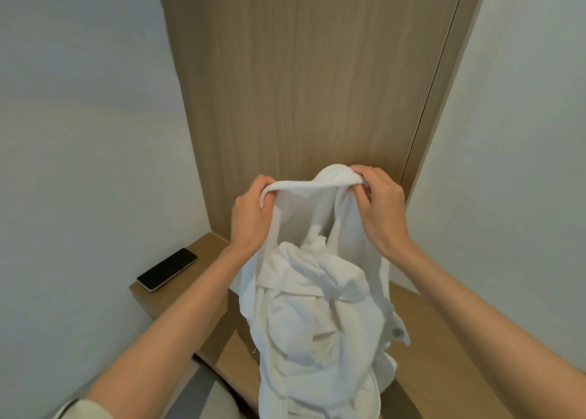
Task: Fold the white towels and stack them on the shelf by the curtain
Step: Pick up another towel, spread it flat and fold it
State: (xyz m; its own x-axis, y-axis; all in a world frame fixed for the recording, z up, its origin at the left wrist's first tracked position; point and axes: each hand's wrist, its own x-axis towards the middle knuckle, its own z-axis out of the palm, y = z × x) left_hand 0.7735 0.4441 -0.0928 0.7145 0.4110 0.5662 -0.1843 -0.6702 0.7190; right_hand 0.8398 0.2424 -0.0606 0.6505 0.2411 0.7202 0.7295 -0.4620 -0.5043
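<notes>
A white towel (317,307) hangs crumpled in front of me, held up by its top edge above a wooden shelf (203,254). My left hand (250,216) grips the left part of that edge, fingers curled round the hem. My right hand (379,203) pinches the bunched right part of the same edge. The towel's lower folds drape down over the shelf and hide its middle. More white cloth shows bunched inside the hanging folds; whether it is a separate towel I cannot tell.
A black phone (167,269) lies on the shelf's left end near the white wall (79,133). A wooden panel (301,86) rises behind the shelf. Another white wall (523,133) closes the right side. Grey floor (203,393) shows below the shelf.
</notes>
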